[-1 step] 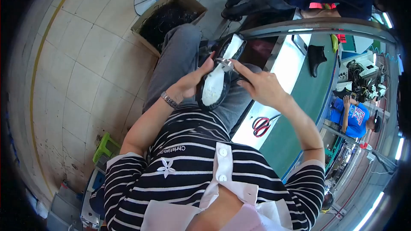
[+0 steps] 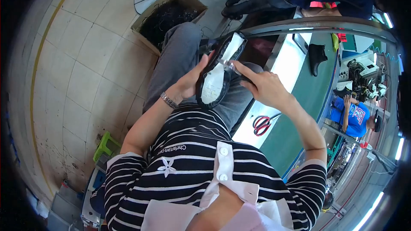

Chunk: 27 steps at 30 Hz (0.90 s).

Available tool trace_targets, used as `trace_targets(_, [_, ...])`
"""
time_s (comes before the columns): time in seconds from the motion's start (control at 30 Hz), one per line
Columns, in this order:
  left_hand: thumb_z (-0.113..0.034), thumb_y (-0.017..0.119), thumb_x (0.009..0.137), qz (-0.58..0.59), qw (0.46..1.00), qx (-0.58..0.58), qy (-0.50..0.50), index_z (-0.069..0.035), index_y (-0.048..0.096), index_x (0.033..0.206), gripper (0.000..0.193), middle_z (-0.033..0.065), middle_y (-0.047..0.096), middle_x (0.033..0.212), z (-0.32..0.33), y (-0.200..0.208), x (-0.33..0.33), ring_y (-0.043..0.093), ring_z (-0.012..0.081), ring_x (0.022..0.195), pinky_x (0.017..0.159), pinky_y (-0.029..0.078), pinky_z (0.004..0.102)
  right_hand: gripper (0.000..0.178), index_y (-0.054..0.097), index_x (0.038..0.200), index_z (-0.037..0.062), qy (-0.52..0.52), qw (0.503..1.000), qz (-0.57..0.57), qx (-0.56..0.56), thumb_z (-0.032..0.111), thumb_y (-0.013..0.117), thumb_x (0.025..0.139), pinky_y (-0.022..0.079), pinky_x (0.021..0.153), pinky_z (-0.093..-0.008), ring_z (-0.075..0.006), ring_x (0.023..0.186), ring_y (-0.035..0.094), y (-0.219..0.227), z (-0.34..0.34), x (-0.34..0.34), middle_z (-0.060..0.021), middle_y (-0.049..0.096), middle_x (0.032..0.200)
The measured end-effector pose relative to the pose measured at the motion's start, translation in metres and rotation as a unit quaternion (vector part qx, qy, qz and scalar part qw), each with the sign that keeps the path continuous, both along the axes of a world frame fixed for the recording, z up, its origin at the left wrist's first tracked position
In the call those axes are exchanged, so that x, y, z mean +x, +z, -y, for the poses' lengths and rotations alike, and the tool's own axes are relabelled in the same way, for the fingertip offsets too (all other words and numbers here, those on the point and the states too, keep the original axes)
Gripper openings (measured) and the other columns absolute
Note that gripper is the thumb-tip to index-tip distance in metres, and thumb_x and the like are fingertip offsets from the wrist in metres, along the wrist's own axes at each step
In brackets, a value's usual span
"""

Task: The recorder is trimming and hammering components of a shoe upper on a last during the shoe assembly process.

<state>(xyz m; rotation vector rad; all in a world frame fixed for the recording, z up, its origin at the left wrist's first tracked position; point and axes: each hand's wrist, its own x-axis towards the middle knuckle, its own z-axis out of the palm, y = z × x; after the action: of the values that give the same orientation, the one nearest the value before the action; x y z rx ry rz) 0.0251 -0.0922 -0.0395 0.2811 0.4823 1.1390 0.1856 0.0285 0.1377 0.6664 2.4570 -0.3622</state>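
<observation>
While you sit with your knees toward the tiled floor [image 2: 81, 60], your room is hemmed on the right by the curved metal edge of the green workbench [image 2: 299, 115], which runs just beside your right forearm; to your left the floor lies open out to the cardboard box [image 2: 169, 15] of dark scraps ahead of your knee. You hold the black shoe upper [image 2: 218, 72] over your lap, its white insole side facing you, toe end pointing away toward the bench rim. Your left hand [image 2: 190, 81] cups its left edge, fingers curled narrowly around the back and thumb pressed on the rim. Your right hand [image 2: 261, 86] is closed on a small metal tool [image 2: 227, 64], forefinger stretched along it, its tip touching the white lining. Red-handled scissors [image 2: 262, 124] lie on the bench near your right elbow, well apart from both hands.
</observation>
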Motion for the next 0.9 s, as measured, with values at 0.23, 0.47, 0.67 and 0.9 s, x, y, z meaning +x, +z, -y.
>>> trace_targets(0.23, [-0.061, 0.03, 0.096, 0.081, 0.992, -0.087, 0.053, -0.012, 0.04, 0.14, 0.067, 0.0081, 0.057, 0.125, 0.009, 0.006, 0.021, 0.057, 0.0176, 0.113, 0.095, 0.048, 0.0361, 0.081, 0.028, 0.145, 0.0423, 0.118, 0.987, -0.053, 0.091, -0.001, 0.057, 0.084, 0.055, 0.063, -0.0356, -0.028, 0.074, 0.066, -0.002, 0.036, -0.001, -0.0174, 0.062, 0.094])
trace_targets(0.47, [-0.052, 0.042, 0.097, 0.091, 0.99, -0.063, 0.091, -0.023, 0.027, 0.148, 0.061, 0.0069, 0.045, 0.137, 0.015, 0.003, 0.021, 0.048, 0.018, 0.123, 0.101, 0.042, 0.037, 0.08, 0.029, 0.145, 0.0436, 0.081, 0.996, 0.016, 0.019, 0.003, 0.059, 0.084, 0.048, 0.044, -0.0296, -0.0163, 0.052, 0.055, -0.007, 0.03, 0.003, -0.0054, 0.054, 0.069])
trace_targets(0.67, [-0.035, 0.056, 0.094, 0.062, 0.99, -0.055, 0.111, -0.023, 0.024, 0.15, 0.065, 0.0033, 0.031, 0.147, 0.012, 0.004, 0.026, 0.036, 0.0197, 0.132, 0.108, 0.032, 0.0364, 0.071, 0.036, 0.143, 0.0412, 0.113, 0.987, -0.103, 0.047, 0.007, 0.06, 0.086, 0.042, 0.039, -0.0285, -0.0157, 0.044, 0.049, -0.025, 0.024, 0.021, -0.0027, 0.05, 0.062])
trace_targets(0.9, [-0.026, 0.065, 0.088, -0.053, 0.991, -0.067, 0.107, -0.022, 0.025, 0.15, 0.074, 0.004, 0.025, 0.148, 0.014, 0.009, 0.021, 0.032, 0.0192, 0.134, 0.111, 0.024, 0.0361, 0.067, 0.032, 0.146, 0.0363, 0.118, 0.991, -0.07, 0.009, 0.016, 0.061, 0.088, 0.045, 0.039, -0.0279, -0.0165, 0.046, 0.057, 0.032, 0.018, -0.018, -0.0056, 0.062, 0.068])
